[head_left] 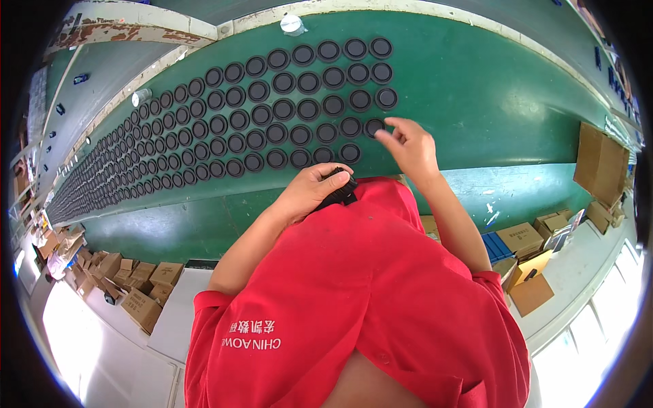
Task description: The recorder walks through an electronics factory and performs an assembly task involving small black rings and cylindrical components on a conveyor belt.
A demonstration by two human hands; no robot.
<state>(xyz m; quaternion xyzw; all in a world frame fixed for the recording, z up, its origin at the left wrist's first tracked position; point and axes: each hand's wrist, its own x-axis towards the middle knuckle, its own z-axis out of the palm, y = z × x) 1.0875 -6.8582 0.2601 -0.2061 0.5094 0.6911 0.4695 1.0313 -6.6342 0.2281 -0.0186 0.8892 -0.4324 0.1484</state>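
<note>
Black round caps, like camera lens caps, lie in several long rows on the green table [469,95]. My left hand [309,190] is close to my body at the table's near edge, its fingers wrapped round a stack of the black caps [338,194]. Part of that stack is hidden by the hand. Over the right end of the rows is my right hand [411,146], its thumb and forefinger apart beside a single black cap [373,128]. Whether the fingertips touch that cap's rim, I cannot tell. No cap shows between the fingers.
A clear roll-like object [292,26] stands at the table's far edge, and a similar one [141,96] farther left. Cardboard boxes [520,239] and a blue crate [496,247] are low at right. More cartons [143,309] sit at lower left.
</note>
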